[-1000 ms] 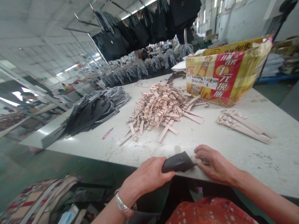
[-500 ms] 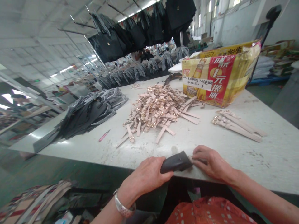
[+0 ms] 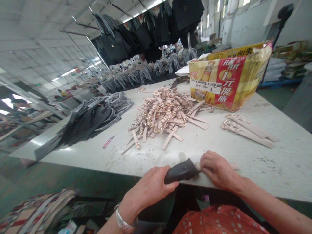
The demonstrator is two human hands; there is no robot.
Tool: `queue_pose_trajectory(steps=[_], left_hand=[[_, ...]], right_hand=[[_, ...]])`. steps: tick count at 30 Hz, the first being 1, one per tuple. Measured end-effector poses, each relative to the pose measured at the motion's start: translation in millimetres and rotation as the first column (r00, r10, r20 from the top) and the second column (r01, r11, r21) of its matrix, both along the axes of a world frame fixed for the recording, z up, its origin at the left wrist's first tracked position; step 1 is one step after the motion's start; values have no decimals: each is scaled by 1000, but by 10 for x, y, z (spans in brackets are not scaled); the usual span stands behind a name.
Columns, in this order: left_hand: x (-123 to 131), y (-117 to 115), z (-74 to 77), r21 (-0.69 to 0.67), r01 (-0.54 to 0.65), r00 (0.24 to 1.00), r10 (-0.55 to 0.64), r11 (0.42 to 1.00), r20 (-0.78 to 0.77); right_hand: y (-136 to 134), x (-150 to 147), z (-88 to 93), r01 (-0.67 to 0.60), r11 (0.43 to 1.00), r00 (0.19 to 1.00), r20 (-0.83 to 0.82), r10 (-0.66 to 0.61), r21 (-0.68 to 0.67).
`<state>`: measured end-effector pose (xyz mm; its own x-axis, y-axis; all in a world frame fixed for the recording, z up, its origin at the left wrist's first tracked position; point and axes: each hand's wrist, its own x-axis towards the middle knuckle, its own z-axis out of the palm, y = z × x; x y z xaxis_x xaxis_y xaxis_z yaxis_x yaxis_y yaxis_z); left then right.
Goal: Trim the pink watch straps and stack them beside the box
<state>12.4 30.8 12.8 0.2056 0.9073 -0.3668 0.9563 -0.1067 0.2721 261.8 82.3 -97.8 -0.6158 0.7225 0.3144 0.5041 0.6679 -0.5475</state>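
Striped strips (image 3: 40, 208): heaped at the lower left, below the edge of the pale table (image 3: 80, 158).
Dark bundle (image 3: 91, 122): flat black pieces with grey wrapped loops, lying on the table's left part.
Pink-handled tool (image 3: 108, 142): a slim tool lying between the bundle and the buckled heap.
Black bags (image 3: 143, 40): hanging in a row from a rack behind the table.
Left hand (image 3: 153, 182): closed around the near end of the dark piece, thumb on the lower side.
Buckled heap (image 3: 165, 112): beige straps with gold buckles, piled loosely beyond both hands.
Dark piece (image 3: 181, 171): over the table's near edge, between the hands, its wide end facing the right one.
Right hand (image 3: 216, 169): fingers pressed together, pinching a pale strap (image 3: 197, 166) at the dark piece's wide end; the fingers hide most of it.
Yellow-and-red carton (image 3: 227, 83): open-topped, a handwritten label on its front; its contents cannot be seen.
Laid-out straps (image 3: 248, 130): a few buckled ones, side by side, in front of the carton and beyond the right hand.
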Motion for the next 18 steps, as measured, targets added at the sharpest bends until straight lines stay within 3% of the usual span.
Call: queue_pose_trajectory(steps=[10,18], left_hand=[[-28,29,39,-11,13,1000,-13,1000,-8],[29,133,50,-9,33,999,-33,999,-11]], right_hand=[[39,-91,10,162,977,985,74,-153,-138],[65,-93,65,212,915,971,-34,-237,-344]])
